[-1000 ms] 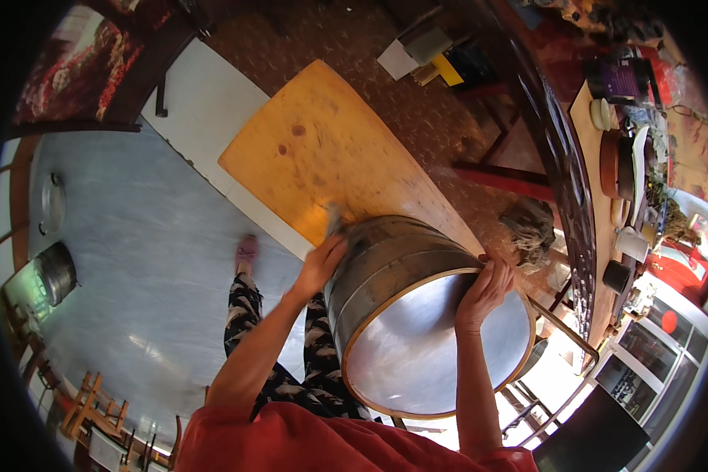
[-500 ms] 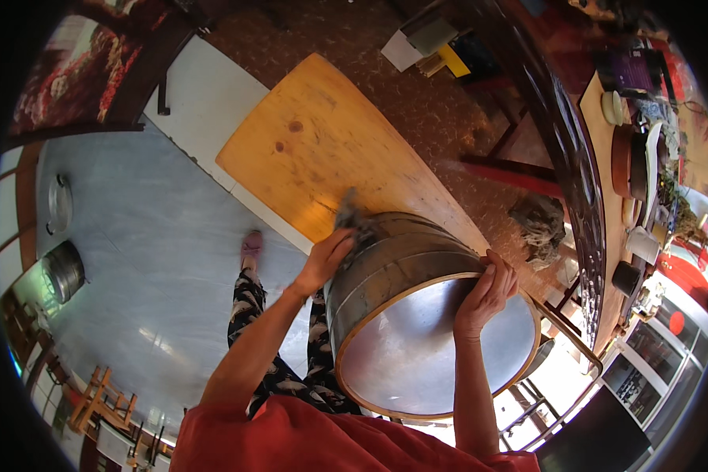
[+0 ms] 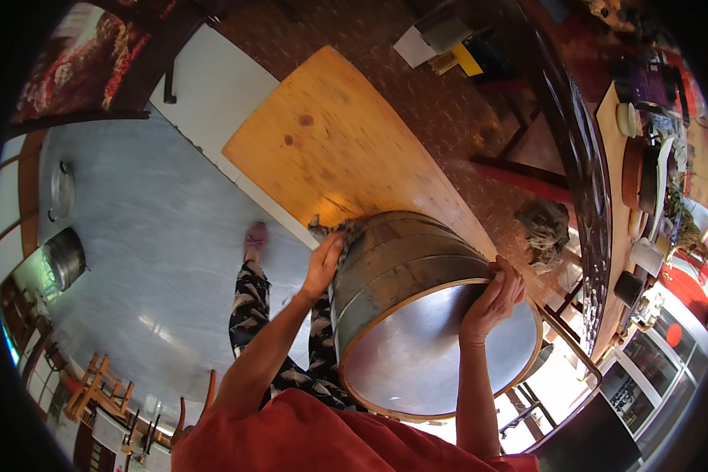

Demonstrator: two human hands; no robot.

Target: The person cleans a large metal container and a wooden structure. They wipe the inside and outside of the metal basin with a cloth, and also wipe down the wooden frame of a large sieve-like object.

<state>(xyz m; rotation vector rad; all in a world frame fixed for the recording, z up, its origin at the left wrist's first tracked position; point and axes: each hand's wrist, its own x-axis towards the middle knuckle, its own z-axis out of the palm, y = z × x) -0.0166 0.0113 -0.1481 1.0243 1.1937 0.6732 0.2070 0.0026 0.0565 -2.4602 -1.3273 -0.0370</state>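
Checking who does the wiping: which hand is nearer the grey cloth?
Left. The left hand presses the grey cloth against the metal tub's outer wall; the right hand grips the tub's rim, apart from it.

The left hand [image 3: 322,266] presses a cloth [image 3: 328,230] on the side of the drum [image 3: 393,291]; the right hand [image 3: 492,303] grips its rim, above the wooden surface [image 3: 330,149].

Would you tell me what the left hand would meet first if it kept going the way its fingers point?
The left hand is already against the grey cloth on the metal tub; beyond that probably the wooden tabletop, though depth is unclear.
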